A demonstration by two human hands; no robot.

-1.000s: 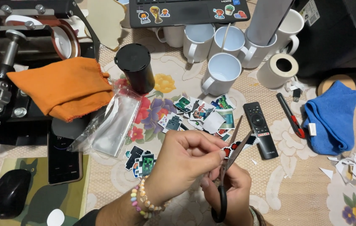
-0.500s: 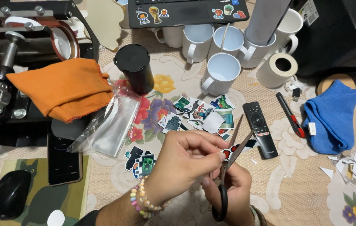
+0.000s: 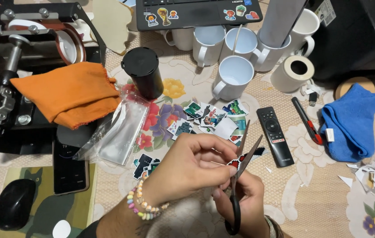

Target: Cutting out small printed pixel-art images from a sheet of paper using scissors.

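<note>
The right hand point(image 3: 245, 198) grips black scissors point(image 3: 239, 176), the blades open. The left hand point(image 3: 192, 165) pinches a small sticker point(image 3: 235, 164) between the blades, so a cutting step seems in hand. The next snip needs a careful turn along the edge. Farther, cut stickers point(image 3: 209, 118) lie before white mugs point(image 3: 234, 75).

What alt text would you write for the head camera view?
A person's right hand works open scissors on a small sticker pinched by the left hand, above a table strewn with stickers, white mugs and cloths.
</note>
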